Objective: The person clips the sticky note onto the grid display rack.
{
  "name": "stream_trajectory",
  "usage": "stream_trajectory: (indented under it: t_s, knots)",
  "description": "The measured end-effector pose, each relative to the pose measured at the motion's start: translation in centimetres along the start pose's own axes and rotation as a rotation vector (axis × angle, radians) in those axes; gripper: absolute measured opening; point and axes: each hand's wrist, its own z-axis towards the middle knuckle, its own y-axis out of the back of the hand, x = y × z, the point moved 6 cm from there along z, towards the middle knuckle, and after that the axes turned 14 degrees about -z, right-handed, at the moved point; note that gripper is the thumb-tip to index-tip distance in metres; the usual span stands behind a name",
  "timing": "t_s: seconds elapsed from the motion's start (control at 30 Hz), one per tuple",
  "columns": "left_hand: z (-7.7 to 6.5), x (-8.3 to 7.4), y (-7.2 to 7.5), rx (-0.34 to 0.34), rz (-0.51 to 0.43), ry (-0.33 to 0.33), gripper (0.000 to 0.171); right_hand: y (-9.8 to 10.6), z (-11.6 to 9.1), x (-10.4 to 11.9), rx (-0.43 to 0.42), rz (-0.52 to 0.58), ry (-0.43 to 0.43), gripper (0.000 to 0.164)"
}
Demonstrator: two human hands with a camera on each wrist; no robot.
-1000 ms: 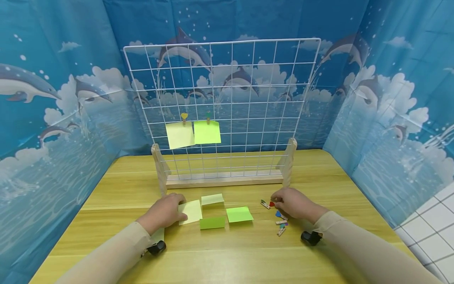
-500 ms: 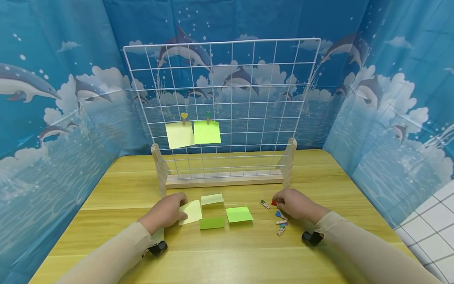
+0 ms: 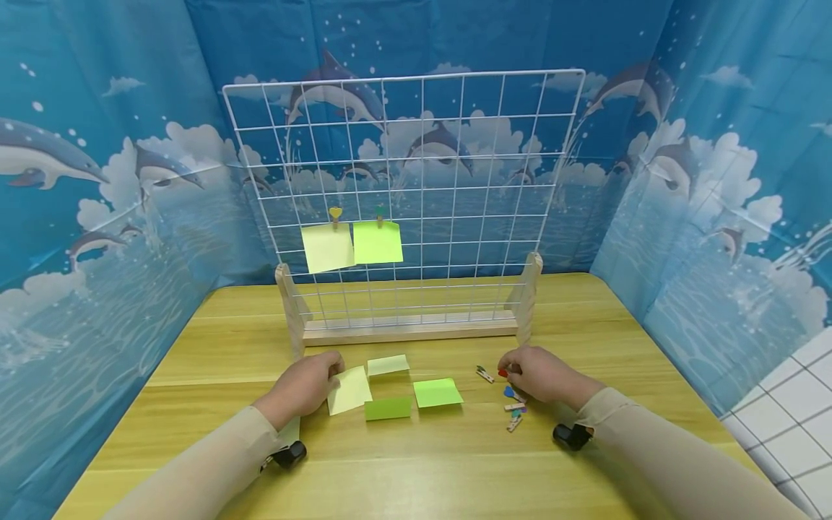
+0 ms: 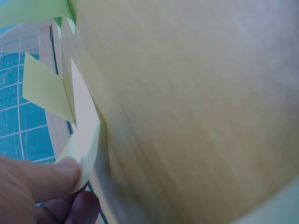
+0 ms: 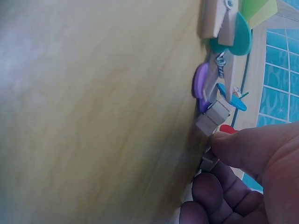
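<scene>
between left fingers [image 4: 86,206], plain pale-yellow note [image 4: 87,114]

I wear long sleeves in plain pale beige: the left sleeve [image 3: 195,466] and the right sleeve [image 3: 676,455] match, lightly creased near the ends. My left cuff [image 3: 265,427] and right cuff [image 3: 599,408] stop at the wrists, the right one crossed by a seam-like line. Under each wrist sits a small black rounded device, the left device [image 3: 290,454] and the right device [image 3: 571,436]. My left grip [image 3: 302,390] and right grip [image 3: 539,373] are bare.
</scene>
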Motion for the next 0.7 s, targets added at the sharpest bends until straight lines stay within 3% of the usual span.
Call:
stream_trajectory:
  t_s: [0.4, 0.7]
  knots:
    - [-0.2, 0.1, 0.7, -0.044, -0.035, 0.006, 0.01, 0.0, -0.2, 0.1, -0.011, -0.011, -0.02, 0.014]
    - [-0.1, 0.4, 1.4, -0.089, -0.115, 0.028, 0.016, 0.1, -0.3, 0.0, -0.019, 0.001, -0.024, 0.011]
